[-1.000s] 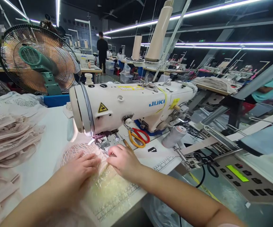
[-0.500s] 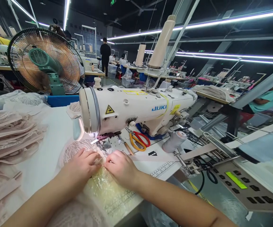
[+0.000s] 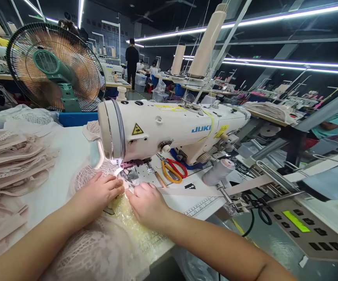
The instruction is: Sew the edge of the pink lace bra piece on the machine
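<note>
A white JUKI sewing machine stands on the white table. Pale pink lace fabric lies under its needle area and runs down toward me over the table edge. My left hand lies on the lace just left of the presser foot, fingers curled down flat onto the cloth. Close beside it, my right hand presses the fabric edge with bent fingers right in front of the needle. A beige elastic tape runs from the right toward the needle.
Stacked pink lace pieces lie at the left. Behind them stands a green fan. Scissors with red and yellow handles and a thread spool lie by the machine. A control panel sits at right. A person in black stands far back.
Both hands have slid a little forward toward the needle with the lace, and more lace now hangs over the near table edge. The view has shifted slightly.
</note>
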Available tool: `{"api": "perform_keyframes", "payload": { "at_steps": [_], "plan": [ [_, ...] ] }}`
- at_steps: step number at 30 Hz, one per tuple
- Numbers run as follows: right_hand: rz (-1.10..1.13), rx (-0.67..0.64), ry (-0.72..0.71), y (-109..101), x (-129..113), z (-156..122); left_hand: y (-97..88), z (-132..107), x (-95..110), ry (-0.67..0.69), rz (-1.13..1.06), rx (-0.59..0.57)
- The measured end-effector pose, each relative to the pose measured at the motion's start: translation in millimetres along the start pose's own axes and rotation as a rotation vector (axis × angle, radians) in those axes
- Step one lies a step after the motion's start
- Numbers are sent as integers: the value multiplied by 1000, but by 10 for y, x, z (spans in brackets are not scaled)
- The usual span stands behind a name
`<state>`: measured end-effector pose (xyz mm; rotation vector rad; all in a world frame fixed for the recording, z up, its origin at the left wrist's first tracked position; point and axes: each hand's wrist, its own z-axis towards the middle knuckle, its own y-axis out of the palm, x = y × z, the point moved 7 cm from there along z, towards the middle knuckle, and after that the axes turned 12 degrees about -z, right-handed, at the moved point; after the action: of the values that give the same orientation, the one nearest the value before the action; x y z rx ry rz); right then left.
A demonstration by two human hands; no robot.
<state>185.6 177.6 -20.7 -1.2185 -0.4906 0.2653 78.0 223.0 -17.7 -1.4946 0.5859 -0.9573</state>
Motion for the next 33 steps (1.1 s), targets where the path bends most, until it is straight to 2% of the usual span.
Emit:
{"api": "perform_keyframes", "payload": {
  "at_steps": [6, 13, 18, 21, 23, 26, 28, 30, 32, 33],
  "plan": [
    [13, -3, -4, -1, 8, -25, 9, -18, -104, 40, 54, 51],
    [7, 18, -5, 20, 7, -38, -28, 33, -274, -7, 91, 42],
    [-4, 78, -6, 16, -4, -41, -61, 81, -355, -32, 160, 18],
    [-4, 136, 4, -1, -4, -59, -114, 73, -362, -45, 193, 42],
    [7, 181, 9, -28, 3, -81, -184, 39, -289, -27, 192, 86],
    [69, 249, 5, -102, 26, -113, -305, -39, -37, 11, 65, 149],
    [157, 269, 19, -155, 61, -123, -308, -68, 192, 36, -119, 102],
    [272, 263, 55, -197, 111, -135, -227, -70, 407, 61, -269, -9],
    [399, 235, 107, -223, 158, -173, -127, -67, 500, 54, -338, -85],
    [465, 216, 143, -228, 181, -208, -89, -69, 476, 34, -362, -85]
  ]
}}
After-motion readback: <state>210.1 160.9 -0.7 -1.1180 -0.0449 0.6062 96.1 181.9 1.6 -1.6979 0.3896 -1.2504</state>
